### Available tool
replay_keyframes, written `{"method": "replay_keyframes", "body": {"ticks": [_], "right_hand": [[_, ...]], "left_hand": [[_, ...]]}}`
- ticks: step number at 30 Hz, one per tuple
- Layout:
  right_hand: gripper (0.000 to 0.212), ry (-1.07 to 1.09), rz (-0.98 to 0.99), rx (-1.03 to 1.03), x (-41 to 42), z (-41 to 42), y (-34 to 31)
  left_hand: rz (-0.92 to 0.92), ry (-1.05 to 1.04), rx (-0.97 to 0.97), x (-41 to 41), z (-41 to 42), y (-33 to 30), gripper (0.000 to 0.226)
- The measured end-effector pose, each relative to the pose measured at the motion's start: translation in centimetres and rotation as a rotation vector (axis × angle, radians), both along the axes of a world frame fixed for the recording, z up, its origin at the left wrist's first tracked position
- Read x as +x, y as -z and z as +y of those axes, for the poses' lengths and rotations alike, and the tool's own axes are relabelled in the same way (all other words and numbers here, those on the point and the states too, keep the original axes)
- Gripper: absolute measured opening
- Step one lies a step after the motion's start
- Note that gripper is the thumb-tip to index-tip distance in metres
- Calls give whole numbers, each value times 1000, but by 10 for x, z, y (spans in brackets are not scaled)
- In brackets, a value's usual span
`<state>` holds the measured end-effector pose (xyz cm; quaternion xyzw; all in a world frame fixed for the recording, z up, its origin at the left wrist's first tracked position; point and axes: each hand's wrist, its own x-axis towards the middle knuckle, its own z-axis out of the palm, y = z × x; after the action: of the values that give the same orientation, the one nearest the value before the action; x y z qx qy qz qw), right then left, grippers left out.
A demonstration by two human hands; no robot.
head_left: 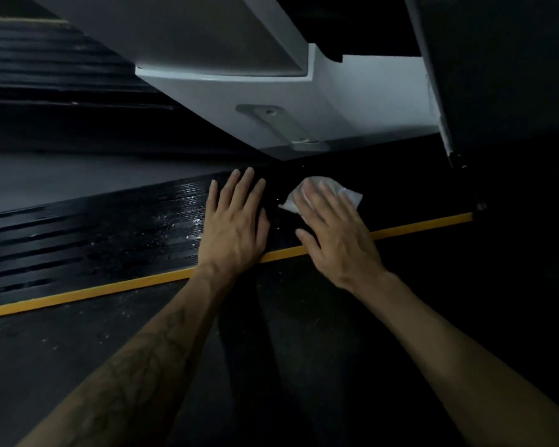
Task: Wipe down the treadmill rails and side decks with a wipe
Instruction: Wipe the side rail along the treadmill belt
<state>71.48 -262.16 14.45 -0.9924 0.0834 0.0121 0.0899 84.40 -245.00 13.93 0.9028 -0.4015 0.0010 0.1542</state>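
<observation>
A black ribbed side deck (117, 233) of the treadmill runs across the view, wet and glossy left of my hands. My right hand (333, 230) lies flat with straight fingers on a crumpled white wipe (342, 190), pressing it onto the deck. My left hand (234, 221) rests flat on the deck just left of it, fingers straight, holding nothing. A yellow stripe (94, 290) edges the deck on my side, passing under both wrists.
A white upright and its base cover (304, 101) rise just beyond my hands. A dark panel (497, 75) stands at the upper right. The black belt surface (78, 350) lies under my forearms, and a second ribbed black part (46, 66) sits at far left.
</observation>
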Motion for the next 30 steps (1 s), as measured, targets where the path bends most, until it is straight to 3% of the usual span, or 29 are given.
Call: {"method": "replay_keyframes", "body": {"ticks": [6, 12, 19, 27, 30], "right_hand": [[77, 213, 67, -7, 37, 0, 0], [66, -69, 21, 25, -7, 5, -1], [78, 178, 94, 26, 43, 0, -6], [71, -20, 57, 28, 11, 14, -2], [71, 69, 40, 12, 12, 1, -2]], "left_hand": [[5, -14, 3, 0, 0, 0, 58], [19, -20, -17, 0, 1, 1, 57], [41, -52, -15, 1, 2, 0, 58], [65, -31, -5, 3, 6, -1, 60], [69, -18, -11, 5, 11, -3, 58]]}}
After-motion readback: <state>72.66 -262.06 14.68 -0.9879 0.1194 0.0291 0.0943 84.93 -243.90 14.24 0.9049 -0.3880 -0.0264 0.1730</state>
